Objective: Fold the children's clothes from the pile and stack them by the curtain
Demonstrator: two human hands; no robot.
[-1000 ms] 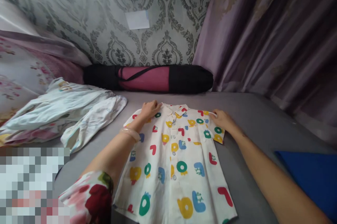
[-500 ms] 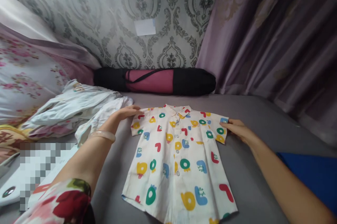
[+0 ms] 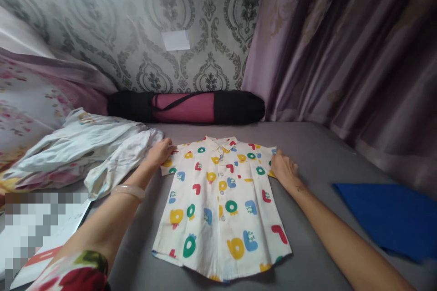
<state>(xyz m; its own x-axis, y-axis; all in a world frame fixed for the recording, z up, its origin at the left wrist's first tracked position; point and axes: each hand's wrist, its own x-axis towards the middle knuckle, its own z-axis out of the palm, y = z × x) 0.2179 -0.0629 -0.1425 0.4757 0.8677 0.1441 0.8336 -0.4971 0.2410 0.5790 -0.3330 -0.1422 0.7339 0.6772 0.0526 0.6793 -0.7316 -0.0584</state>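
A white short-sleeved shirt (image 3: 211,209) with a collar, front buttons and a colourful letter print lies flat, front side up, its collar away from me. My left hand (image 3: 163,150), with a pale bangle (image 3: 129,191) on the wrist, is closed on the outer edge of the left-side sleeve. On the opposite side my right hand (image 3: 285,168) has its fingers curled over the other sleeve and covers part of it. Both arms reach forward on either side of the shirt.
The shirt lies on a grey sheet (image 3: 307,145). Crumpled pale clothes (image 3: 85,145) lie to the left, with a partly blurred white item (image 3: 44,236) nearer me. A blue folded cloth (image 3: 385,218) is at right. Along the wall rests a black and maroon bag (image 3: 184,108).
My right hand has turned and closed further over its sleeve. My left fingers have curled in at the other sleeve. The view has shifted slightly, and the shirt's whole bottom hem now shows.
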